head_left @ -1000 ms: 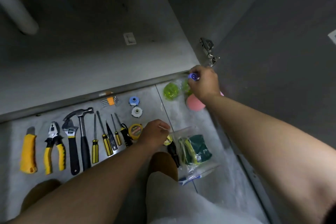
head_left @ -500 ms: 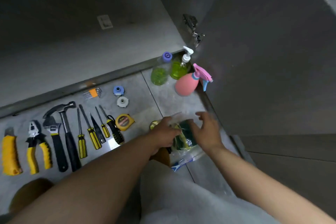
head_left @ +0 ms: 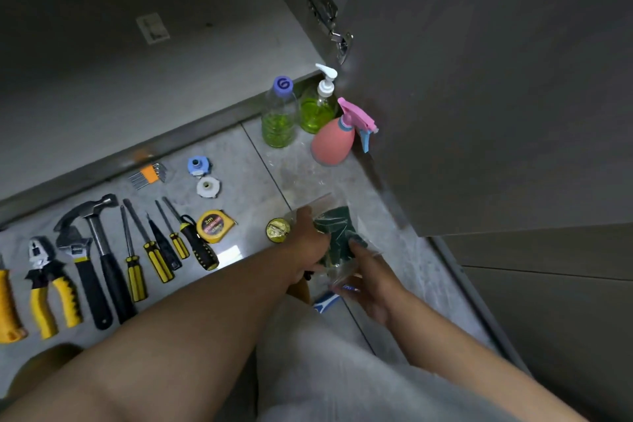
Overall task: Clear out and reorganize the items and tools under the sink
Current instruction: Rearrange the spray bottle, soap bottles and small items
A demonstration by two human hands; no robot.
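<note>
Clear bag [head_left: 339, 233] partly hidden, green contents blurred — long axis 12-to-6 o'clock, fingers of left hand [head_left: 308, 241] and right hand [head_left: 371, 279] grasping it

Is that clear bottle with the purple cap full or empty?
Partly full: green liquid fills the lower part of the clear bottle; the upper part looks empty.

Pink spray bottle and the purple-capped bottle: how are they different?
The pink spray bottle is solid pink; the purple-capped bottle is clear, showing green liquid. The pink spray bottle has a trigger top; the purple-capped bottle has a round cap. Both stand on the floor.
</note>
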